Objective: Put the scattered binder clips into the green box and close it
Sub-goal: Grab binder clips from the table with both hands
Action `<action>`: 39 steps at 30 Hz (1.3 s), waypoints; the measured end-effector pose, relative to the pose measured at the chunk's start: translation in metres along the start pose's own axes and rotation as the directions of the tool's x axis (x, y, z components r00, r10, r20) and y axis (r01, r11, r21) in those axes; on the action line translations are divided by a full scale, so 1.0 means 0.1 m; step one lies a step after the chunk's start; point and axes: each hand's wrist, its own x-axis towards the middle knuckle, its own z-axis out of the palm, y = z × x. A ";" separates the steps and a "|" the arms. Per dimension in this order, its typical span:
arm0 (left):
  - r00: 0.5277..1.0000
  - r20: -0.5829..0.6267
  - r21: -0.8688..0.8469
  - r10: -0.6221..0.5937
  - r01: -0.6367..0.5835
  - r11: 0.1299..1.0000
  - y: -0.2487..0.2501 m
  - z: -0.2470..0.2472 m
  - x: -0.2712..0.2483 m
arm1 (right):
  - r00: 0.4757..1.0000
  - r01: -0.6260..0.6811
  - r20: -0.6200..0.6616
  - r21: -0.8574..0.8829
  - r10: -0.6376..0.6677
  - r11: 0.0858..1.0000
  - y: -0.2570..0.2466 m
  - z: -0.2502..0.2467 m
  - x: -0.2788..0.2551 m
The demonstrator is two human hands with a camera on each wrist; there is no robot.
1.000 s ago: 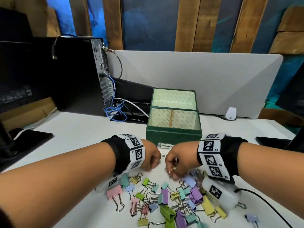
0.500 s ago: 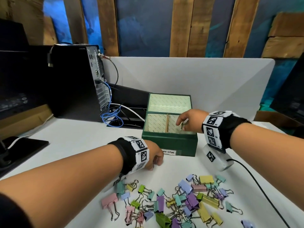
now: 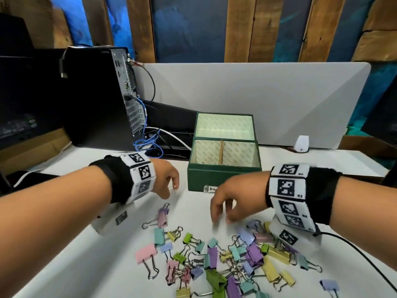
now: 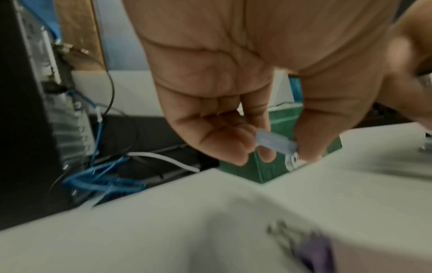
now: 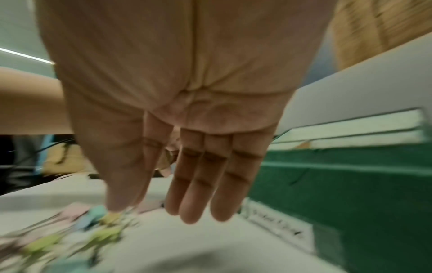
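Observation:
The green box (image 3: 223, 176) stands open on the white desk, its lid tilted back, a wooden divider (image 3: 221, 151) splitting the inside. A small clip (image 3: 203, 162) lies in its left compartment. Several pastel binder clips (image 3: 214, 257) lie scattered in front. My left hand (image 3: 169, 181) hovers left of the box and pinches a pale blue binder clip (image 4: 275, 143) between thumb and fingers. My right hand (image 3: 223, 208) hangs above the pile's far edge with straight fingers (image 5: 194, 194), holding nothing. The box's front wall (image 5: 350, 194) is just right of it.
A black computer tower (image 3: 98, 97) with blue cables (image 3: 148, 145) stands at the back left. A grey partition (image 3: 268, 100) runs behind the box, with a small white device (image 3: 301, 144) at its foot. A black cable (image 3: 361, 254) trails from my right wrist.
My right hand has come back from over the box to the clip pile, now with nothing in it. My left hand has lifted slightly toward the box, still pinching its clip.

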 end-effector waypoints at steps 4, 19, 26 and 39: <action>0.996 0.083 0.018 0.019 -0.021 1.000 -0.03 0.20 -0.01 | 0.984 0.078 0.163 -0.030 -0.072 0.997 -0.16 0.16 0.11; 0.996 0.074 -0.118 0.052 -0.043 0.992 -0.12 0.46 0.06 | 0.993 0.100 0.066 -0.102 -0.094 0.990 -0.28 0.33 0.23; 0.995 0.096 -0.254 0.006 0.018 0.967 -0.18 0.50 0.05 | 0.998 0.029 0.064 -0.187 -0.017 0.982 -0.27 0.33 0.28; 0.996 0.093 -0.103 -0.008 0.018 0.995 -0.23 0.51 0.00 | 0.955 -0.201 -0.186 0.166 0.230 0.965 0.08 -0.16 -0.06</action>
